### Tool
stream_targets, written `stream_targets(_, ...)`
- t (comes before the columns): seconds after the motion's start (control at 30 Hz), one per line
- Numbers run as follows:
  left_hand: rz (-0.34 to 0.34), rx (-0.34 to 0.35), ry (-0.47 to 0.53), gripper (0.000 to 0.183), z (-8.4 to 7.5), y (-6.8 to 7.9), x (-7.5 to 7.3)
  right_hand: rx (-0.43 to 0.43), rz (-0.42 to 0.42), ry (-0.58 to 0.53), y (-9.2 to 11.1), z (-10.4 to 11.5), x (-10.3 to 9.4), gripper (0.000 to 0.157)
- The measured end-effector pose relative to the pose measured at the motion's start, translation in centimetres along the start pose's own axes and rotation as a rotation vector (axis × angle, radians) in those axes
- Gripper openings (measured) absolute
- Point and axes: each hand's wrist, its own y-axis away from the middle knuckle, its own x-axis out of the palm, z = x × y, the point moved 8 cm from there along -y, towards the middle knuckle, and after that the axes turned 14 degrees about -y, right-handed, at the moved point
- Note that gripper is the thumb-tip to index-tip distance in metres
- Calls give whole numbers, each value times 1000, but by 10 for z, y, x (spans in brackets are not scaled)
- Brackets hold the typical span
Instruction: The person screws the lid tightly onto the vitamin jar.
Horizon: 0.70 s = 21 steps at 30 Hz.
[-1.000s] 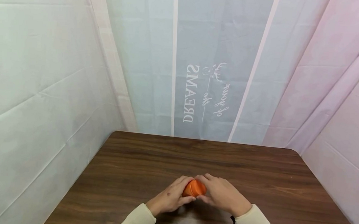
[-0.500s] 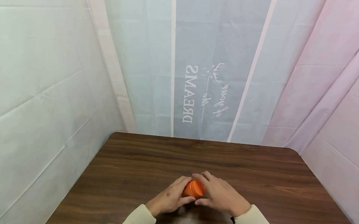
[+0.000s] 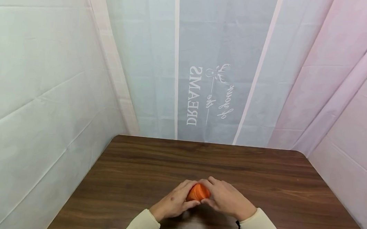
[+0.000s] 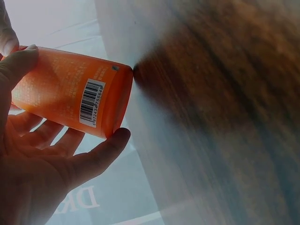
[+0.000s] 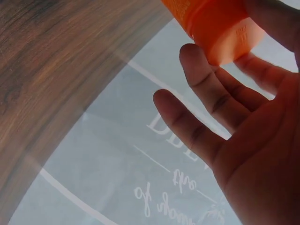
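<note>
An orange plastic bottle (image 3: 195, 193) lies tilted between both hands, close over the dark wooden table. My left hand (image 3: 174, 199) holds its body, thumb on the near side and fingers on the far side. Fine print and a barcode (image 4: 92, 103) show on the bottle in the left wrist view, with a fingertip at its base edge. At the other end is a ridged orange cap (image 5: 229, 40), pinched between the thumb and fingers of my right hand (image 3: 227, 199). Two fingers of that hand stand away from the cap in the right wrist view.
The brown wood-grain table (image 3: 156, 161) has rounded far corners. Behind it hangs a pale blue cloth (image 3: 219, 33) with white lettering, and pale cloth walls (image 3: 41, 86) rise at both sides. Cream sleeves (image 3: 143, 223) cover the forearms.
Half a second ago the right hand's fingers and thumb were spread away from the cap; now they close on it again. The left hand keeps its hold on the bottle in place.
</note>
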Motion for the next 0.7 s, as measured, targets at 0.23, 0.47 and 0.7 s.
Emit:
stream_targets(0.23,16,9,2,54,3,0,-2,-18,-31,-17,1,-3,2,60)
stream_targets(0.47,31,-1,0,56,5,1,-1,-80,-15,-81,0,-2,3,56)
stream_targets(0.7,2,4,0,55,4,2,-1,-89,-9,-87,-1,-1,3,54)
